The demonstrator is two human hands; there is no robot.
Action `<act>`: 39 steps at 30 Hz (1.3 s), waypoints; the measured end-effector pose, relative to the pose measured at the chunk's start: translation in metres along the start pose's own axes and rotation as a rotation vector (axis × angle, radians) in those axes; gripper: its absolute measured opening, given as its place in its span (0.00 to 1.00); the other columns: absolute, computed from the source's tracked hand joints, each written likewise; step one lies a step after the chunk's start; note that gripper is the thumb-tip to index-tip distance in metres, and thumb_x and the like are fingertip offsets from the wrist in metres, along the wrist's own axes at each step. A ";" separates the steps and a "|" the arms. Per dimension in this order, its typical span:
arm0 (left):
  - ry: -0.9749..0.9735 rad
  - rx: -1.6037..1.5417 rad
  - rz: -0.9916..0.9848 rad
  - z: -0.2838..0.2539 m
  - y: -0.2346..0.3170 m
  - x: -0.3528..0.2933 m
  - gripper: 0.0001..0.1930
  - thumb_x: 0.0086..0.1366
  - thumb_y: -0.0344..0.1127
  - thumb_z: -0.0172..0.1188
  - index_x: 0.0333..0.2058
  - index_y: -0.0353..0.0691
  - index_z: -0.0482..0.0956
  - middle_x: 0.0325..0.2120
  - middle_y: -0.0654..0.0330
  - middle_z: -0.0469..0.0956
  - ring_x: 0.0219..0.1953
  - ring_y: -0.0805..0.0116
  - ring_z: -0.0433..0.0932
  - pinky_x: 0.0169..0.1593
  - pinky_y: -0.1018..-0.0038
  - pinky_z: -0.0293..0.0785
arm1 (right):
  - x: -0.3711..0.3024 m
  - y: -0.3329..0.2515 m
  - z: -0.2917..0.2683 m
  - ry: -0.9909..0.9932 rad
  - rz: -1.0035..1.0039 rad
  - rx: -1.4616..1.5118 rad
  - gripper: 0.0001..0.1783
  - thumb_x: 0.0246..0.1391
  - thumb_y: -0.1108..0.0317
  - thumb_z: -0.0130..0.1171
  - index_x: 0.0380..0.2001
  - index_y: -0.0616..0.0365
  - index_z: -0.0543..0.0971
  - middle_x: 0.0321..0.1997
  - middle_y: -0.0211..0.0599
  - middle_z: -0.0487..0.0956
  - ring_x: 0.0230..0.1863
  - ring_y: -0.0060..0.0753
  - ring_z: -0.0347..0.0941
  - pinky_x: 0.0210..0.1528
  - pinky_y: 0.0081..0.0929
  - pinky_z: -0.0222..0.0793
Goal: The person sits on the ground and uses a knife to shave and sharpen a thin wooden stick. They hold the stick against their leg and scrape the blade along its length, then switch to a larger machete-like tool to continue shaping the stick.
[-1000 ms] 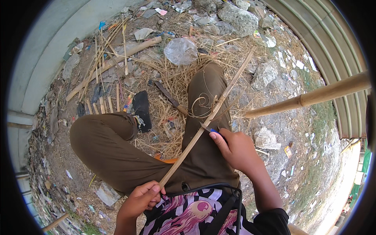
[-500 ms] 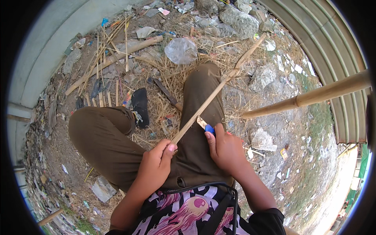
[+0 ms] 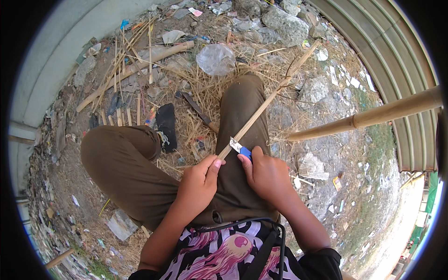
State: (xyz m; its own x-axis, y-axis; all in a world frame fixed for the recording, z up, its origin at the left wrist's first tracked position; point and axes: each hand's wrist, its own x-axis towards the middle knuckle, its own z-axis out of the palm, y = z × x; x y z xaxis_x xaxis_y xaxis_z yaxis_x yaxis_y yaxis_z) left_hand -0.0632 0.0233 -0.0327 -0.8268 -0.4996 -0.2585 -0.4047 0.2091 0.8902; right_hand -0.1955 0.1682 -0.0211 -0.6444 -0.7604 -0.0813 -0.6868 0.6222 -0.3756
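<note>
A long split bamboo strip (image 3: pixel 260 110) slants from my lap up and to the right, across my right thigh. My left hand (image 3: pixel 198 182) is closed around its near end. In my right hand (image 3: pixel 268 179) is a blue utility knife (image 3: pixel 243 150), its blade out and touching the strip's edge just beyond my left fingers. Two thin dark slivers (image 3: pixel 305 101) curl off the strip toward its far end.
Cut bamboo strips (image 3: pixel 126 65) and a pole (image 3: pixel 172 52) lie at the far left. A long-bladed knife (image 3: pixel 199 112) rests on straw between my legs. A thick bamboo pole (image 3: pixel 364 117) juts in from the right. Rocks (image 3: pixel 284 25), litter and a corrugated sheet (image 3: pixel 387 42) surround me.
My left hand has moved right and slightly up with the strip. The knife blade has come against the strip, nearer my left hand. Slivers now stand out at its far part.
</note>
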 end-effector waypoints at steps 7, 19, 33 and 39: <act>0.006 -0.084 -0.009 -0.004 -0.008 -0.014 0.15 0.75 0.42 0.50 0.42 0.36 0.80 0.12 0.52 0.65 0.14 0.68 0.64 0.24 0.68 0.63 | 0.000 -0.005 0.006 0.023 0.072 -0.082 0.24 0.67 0.48 0.50 0.28 0.59 0.69 0.15 0.50 0.76 0.18 0.58 0.76 0.20 0.49 0.70; -0.064 -0.003 -0.178 -0.024 0.008 -0.045 0.14 0.76 0.38 0.49 0.43 0.35 0.80 0.17 0.63 0.67 0.22 0.79 0.64 0.28 0.76 0.64 | -0.001 -0.005 0.010 0.076 0.043 -0.135 0.24 0.67 0.47 0.51 0.27 0.57 0.69 0.14 0.47 0.75 0.16 0.55 0.76 0.18 0.46 0.70; -0.067 0.130 -0.282 -0.065 0.020 -0.129 0.12 0.75 0.35 0.50 0.43 0.34 0.80 0.16 0.59 0.69 0.19 0.76 0.68 0.26 0.75 0.65 | 0.001 0.001 0.010 0.155 0.128 -0.151 0.24 0.68 0.48 0.49 0.27 0.57 0.69 0.13 0.47 0.75 0.15 0.55 0.75 0.17 0.47 0.69; -0.020 0.256 -0.178 -0.061 0.012 -0.112 0.11 0.73 0.33 0.51 0.48 0.35 0.76 0.19 0.50 0.76 0.21 0.53 0.78 0.28 0.65 0.71 | 0.001 0.003 0.014 0.201 0.098 -0.156 0.25 0.66 0.47 0.52 0.25 0.56 0.69 0.11 0.43 0.74 0.13 0.49 0.75 0.14 0.42 0.67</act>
State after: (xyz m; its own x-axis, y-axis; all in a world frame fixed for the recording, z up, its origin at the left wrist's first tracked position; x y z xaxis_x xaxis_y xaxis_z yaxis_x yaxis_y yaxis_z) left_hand 0.0488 0.0304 0.0297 -0.7403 -0.5316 -0.4115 -0.6272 0.3255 0.7076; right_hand -0.1932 0.1663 -0.0352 -0.7533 -0.6528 0.0803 -0.6515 0.7239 -0.2271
